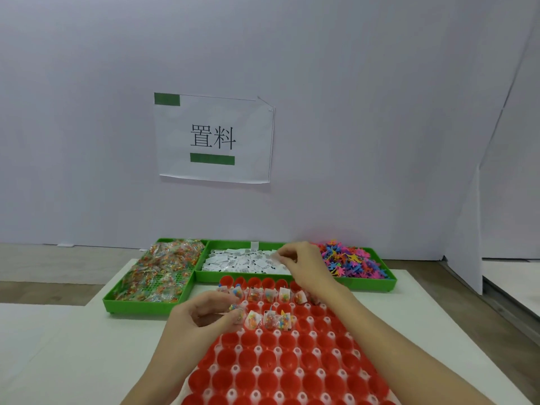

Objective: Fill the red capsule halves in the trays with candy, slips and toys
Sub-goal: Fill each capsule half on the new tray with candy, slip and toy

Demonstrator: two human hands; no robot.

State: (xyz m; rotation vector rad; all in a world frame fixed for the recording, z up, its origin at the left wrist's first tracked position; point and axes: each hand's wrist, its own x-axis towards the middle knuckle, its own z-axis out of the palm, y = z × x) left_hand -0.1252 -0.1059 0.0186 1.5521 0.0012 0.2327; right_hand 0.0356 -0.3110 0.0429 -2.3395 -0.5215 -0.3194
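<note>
Risk first, at the left: candy tray (117,302) at ten o'clock heaped with slippery clear packets, so easy to snag two at once or drop one short of its cup. Left hand (201,314) at the left edge of the capsule tray (280,361), fingers curled narrow, pinching a candy packet (238,309) just above the third row; likely to tip out if released off-centre, since filled packets (267,295) in the second and third rows stand tall and lean. Most red capsule halves (271,342) from the middle down to six o'clock empty, so little done by this judgement. Slip tray (248,277) at twelve o'clock, full of white slips (233,263); thin paper, prone to stick together or flutter off. Right hand (304,266) over the slip tray's right end, fingers bent close, apparently pinching a slip, though blurred. Forearm crossing the filled rows, able to brush packets over. Toy tray (388,280) at two o'clock with tangled colourful toys (350,260) on the worktop (58,346).
</note>
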